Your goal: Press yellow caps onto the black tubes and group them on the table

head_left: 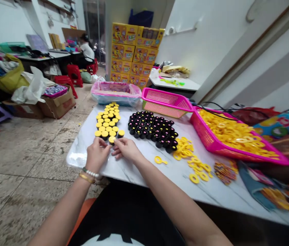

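Note:
At the table's near left, my left hand [97, 152] and my right hand [127, 149] close in from both sides on one small black cylinder with a yellow top [112, 139]. It stands upright, with the fingertips of both hands against it. Directly beyond it, more yellow-topped black cylinders [105, 124] stand packed in a long group. To the right is a cluster of black cylinders [146, 124] with small pink or yellow dots on their tops. A yellow ring with a short handle [158, 160] lies alone near my right forearm.
Loose yellow rings [197, 167] and a pile of patterned pieces [225, 172] lie on the white table [136, 174]. A pink basket [211, 145] holds yellow rings. Behind stand another pink basket [167, 99] and a lined basket [116, 99]. A person [87, 51] sits far off.

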Motion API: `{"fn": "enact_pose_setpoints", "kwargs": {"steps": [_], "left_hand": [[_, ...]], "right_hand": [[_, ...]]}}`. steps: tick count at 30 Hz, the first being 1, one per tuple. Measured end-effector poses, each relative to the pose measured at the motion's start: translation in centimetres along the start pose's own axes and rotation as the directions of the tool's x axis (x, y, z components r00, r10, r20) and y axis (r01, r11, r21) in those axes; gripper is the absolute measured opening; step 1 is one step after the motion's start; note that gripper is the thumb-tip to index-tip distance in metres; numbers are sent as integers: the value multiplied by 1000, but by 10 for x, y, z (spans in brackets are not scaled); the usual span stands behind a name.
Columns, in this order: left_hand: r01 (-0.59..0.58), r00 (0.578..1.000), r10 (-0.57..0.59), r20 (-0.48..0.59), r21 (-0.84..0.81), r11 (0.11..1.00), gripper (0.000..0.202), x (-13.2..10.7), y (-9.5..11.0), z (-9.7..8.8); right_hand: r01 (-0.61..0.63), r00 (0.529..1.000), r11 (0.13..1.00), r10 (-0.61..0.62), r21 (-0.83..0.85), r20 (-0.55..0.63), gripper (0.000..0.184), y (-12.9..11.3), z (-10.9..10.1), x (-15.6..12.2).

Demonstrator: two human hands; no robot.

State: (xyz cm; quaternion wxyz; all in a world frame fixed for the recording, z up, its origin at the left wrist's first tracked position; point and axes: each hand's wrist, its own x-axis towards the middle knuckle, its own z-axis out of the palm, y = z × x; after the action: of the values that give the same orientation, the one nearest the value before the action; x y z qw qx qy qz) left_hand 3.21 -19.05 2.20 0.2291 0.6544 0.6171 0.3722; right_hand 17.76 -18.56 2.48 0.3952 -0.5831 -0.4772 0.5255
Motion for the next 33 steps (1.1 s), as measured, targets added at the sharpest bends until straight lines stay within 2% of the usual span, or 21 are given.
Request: {"fn": "enact_pose_setpoints", "kwargs": {"steps": [2,3,4,5,6,7,8,9,11,14,17,19,22,24,26,28,30,31,33], "left_hand": [[-64,998,63,17,36,997,20,-11,-1,-3],[-119,992,117,42,52,992,21,-18,0,-3],[-181,982,176,74,68,981,22,-26,1,-2],[-242,966,233,111,77,967,22,-33,3,1],[-296,948,282,149,80,952,21,-40,6,5],[-339,929,321,183,79,937,20,-46,10,10],[-370,913,349,211,71,926,19,-50,15,15],[-388,901,366,235,56,920,19,-52,20,21],[-400,881,380,281,14,916,19,-54,31,33],[-395,853,386,352,-50,917,19,-52,46,46],[-382,839,396,374,-115,917,15,-48,55,52],[-372,846,404,348,-158,915,12,-45,58,54],[-376,845,424,326,-201,905,37,-42,59,56],[-393,819,449,357,-220,893,41,-41,59,58],[-400,801,461,383,-231,887,33,-41,58,58],[-390,807,450,382,-226,893,26,-42,56,56],[-373,825,430,368,-218,902,25,-43,54,53],[-363,833,420,362,-217,906,24,-44,52,51],[-344,846,402,351,-217,914,22,-46,48,47]], "right_hand": [[49,998,997,-51,-68,-43,28,3,-22,-23],[98,989,984,-113,-152,-96,26,6,-37,-36],[166,960,942,-222,-293,-169,22,9,-53,-49],[208,900,860,-355,-467,-254,19,12,-71,-60],[178,831,764,-454,-621,-321,19,15,-88,-69],[95,774,658,-521,-747,-361,20,18,-104,-76],[-18,741,558,-550,-830,-385,21,21,-118,-79],[-122,730,467,-556,-876,-398,23,23,-129,-80],[-262,749,322,-526,-909,-403,24,26,-144,-74],[-291,803,204,-479,-935,-355,18,23,-153,-61],[-235,843,179,-452,-955,-292,16,15,-152,-60],[-146,866,236,-439,-961,-240,12,9,-145,-69],[109,899,377,-432,-920,-70,7,6,-126,-89],[267,888,455,-458,-850,34,8,8,-113,-101],[350,847,501,-531,-792,37,10,14,-107,-109],[349,777,485,-628,-802,-42,15,24,-111,-116],[301,733,409,-677,-861,-66,30,39,-121,-123],[279,737,358,-675,-891,-40,40,47,-126,-127],[283,778,274,-627,-919,53,61,65,-131,-138]]}}
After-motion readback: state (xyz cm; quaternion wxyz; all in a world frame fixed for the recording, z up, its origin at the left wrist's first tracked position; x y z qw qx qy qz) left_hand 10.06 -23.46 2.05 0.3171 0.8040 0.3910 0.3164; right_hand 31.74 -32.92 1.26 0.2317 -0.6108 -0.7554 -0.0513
